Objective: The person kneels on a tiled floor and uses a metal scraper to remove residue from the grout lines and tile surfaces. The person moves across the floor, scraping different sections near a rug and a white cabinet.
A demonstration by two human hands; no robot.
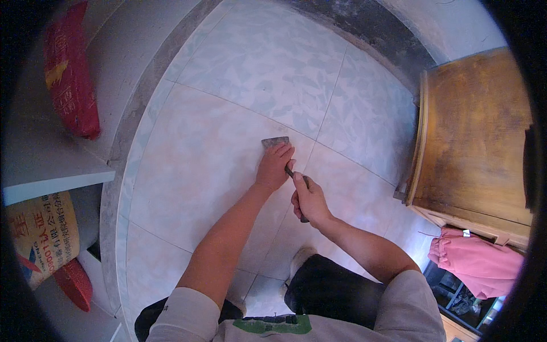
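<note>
My right hand is wrapped around the dark handle of a hand trowel or scraper. The handle's lower end shows below my fingers, and a bent metal neck leads up from it. My left hand lies over the tool's grey metal blade, fingers together across it and thumb near the neck. Only the blade's far edge and a corner show; my hand hides the rest. Below the tool is the pale tiled floor; whether the blade touches it I cannot tell.
A red printed bag lies on the grey step or ledge at the left. Beneath it are a yellow printed sack and a red plastic item. At the right stands a wooden cabinet, with pink cloth hanging over an open drawer.
</note>
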